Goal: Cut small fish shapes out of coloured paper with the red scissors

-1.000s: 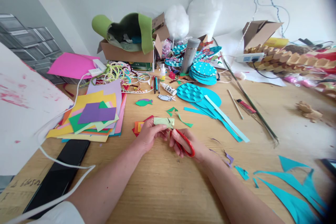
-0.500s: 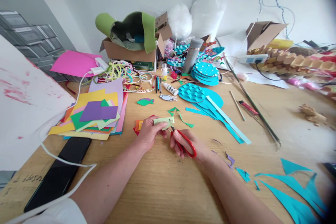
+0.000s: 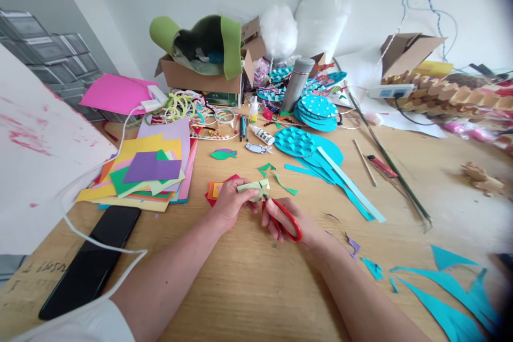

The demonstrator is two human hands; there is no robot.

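My left hand [image 3: 233, 200] pinches a small piece of light green paper [image 3: 247, 187] between thumb and fingers. Red-handled scissors [image 3: 295, 230] are gripped in my right hand [image 3: 282, 218], their blades at the right edge of the light green paper. Just beyond the hands lie green paper scraps [image 3: 266, 170]. Small red and orange paper pieces [image 3: 211, 191] lie partly hidden behind my left hand. Farther back is a green fish cutout [image 3: 223, 155] with purple behind it, and a white cutout [image 3: 256, 148] with a dark outline.
Coloured paper sheets [image 3: 150, 166] and a black phone [image 3: 90, 262] with a white cable are on the left. Blue discs [image 3: 294, 142], a grey bottle [image 3: 297, 85] and a green stick [image 3: 395, 171] lie beyond. Blue scraps [image 3: 444, 283] are at the right front.
The camera view has shifted slightly, so the scene sits a little farther right. Both hands keep nearly the same pose, with paper and scissors still held.
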